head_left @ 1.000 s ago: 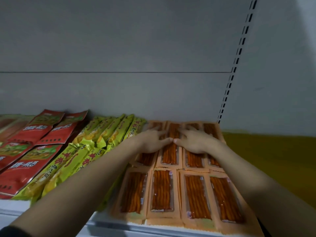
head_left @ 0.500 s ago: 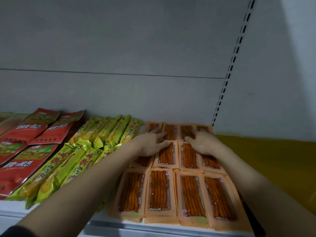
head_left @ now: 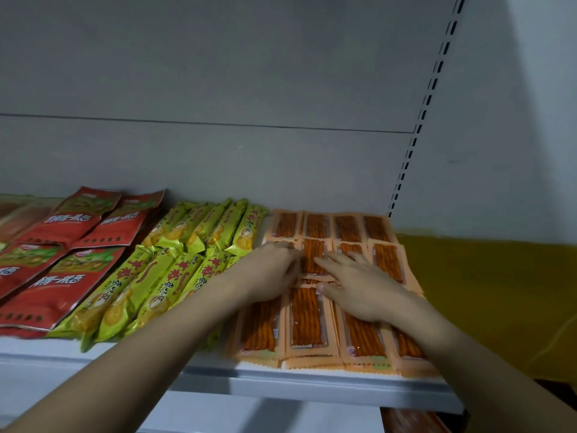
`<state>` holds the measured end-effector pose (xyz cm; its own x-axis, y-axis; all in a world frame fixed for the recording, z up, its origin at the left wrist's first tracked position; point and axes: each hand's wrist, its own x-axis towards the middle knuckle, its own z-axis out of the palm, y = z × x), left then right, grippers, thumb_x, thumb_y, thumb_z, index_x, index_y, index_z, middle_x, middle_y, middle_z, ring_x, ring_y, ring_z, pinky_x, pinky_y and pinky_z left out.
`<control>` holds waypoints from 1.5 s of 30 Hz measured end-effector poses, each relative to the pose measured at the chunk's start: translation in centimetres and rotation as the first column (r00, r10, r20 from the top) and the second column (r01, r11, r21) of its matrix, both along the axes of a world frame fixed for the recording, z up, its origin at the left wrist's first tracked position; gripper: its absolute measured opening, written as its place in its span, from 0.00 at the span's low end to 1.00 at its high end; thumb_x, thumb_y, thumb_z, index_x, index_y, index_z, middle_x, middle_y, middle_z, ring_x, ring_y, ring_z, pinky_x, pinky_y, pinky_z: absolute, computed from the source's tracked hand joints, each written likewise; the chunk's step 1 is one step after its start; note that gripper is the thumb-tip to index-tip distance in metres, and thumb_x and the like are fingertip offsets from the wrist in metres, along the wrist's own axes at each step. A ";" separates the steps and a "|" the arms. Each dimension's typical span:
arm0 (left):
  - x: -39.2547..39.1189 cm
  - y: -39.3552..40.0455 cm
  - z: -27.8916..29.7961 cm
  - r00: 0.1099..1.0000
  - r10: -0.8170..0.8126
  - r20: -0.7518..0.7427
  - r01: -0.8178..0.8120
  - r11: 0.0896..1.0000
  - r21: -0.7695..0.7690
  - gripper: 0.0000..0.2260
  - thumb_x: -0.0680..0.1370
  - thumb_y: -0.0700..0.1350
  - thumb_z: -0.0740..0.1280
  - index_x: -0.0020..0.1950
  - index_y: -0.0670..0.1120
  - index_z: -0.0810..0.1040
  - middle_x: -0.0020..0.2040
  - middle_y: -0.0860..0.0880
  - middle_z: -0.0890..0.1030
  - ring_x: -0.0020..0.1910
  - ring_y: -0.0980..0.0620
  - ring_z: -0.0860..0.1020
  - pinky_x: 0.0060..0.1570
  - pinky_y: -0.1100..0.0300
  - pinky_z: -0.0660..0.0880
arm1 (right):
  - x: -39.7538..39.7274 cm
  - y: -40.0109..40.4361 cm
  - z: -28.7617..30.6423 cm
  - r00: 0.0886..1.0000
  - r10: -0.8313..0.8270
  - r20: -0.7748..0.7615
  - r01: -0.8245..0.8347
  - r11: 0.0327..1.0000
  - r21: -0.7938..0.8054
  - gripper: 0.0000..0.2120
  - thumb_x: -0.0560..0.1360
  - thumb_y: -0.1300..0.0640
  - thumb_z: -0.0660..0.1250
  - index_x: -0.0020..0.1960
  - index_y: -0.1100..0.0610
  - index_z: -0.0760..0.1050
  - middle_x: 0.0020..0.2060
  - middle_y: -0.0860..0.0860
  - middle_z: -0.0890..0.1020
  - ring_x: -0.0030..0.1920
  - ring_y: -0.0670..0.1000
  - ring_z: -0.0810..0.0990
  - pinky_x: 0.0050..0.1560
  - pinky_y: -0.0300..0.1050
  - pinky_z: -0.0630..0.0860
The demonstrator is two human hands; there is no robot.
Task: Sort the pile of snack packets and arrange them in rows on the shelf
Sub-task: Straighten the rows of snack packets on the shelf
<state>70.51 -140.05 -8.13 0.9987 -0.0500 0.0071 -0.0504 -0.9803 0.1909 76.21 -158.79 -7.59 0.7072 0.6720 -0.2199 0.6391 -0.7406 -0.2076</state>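
Orange packets of spicy strips (head_left: 307, 320) lie flat in three rows at the right end of the white shelf (head_left: 312, 389). My left hand (head_left: 270, 271) rests on the middle row's left packets, its fingertips touching one packet's edge. My right hand (head_left: 359, 285) lies flat with straight fingers on the middle row, thumb toward the front row. Left of them lie yellow-green biscuit packets (head_left: 168, 276) in two rows, then red packets (head_left: 62, 276) in two rows.
The grey back panel (head_left: 218, 164) closes the shelf behind. A slotted upright (head_left: 415, 142) stands at the right end, with a yellow wall band (head_left: 487, 292) beyond it. A further packet (head_left: 22, 217) lies at the far left.
Both hands have drawn back from the rear row to the middle row of orange packets. The rear row is now uncovered and lies straight.
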 end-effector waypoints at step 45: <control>-9.0 0.2 1.0 0.961 -0.241 -0.139 0.258 0.958 0.123 0.34 0.70 0.59 0.76 0.72 0.52 0.67 0.66 0.52 0.69 0.64 0.52 0.64 0.66 0.55 0.66 | -8.2 -1.6 1.0 0.957 0.256 0.137 -0.262 0.965 0.029 0.36 0.72 0.44 0.73 0.76 0.44 0.61 0.70 0.41 0.64 0.69 0.45 0.63 0.67 0.48 0.69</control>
<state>61.51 -139.89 -7.11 0.9472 -0.2895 -0.1375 -0.2817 -0.9567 0.0736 68.05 -160.44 -6.55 0.5282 0.8431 -0.1013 0.8316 -0.5377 -0.1389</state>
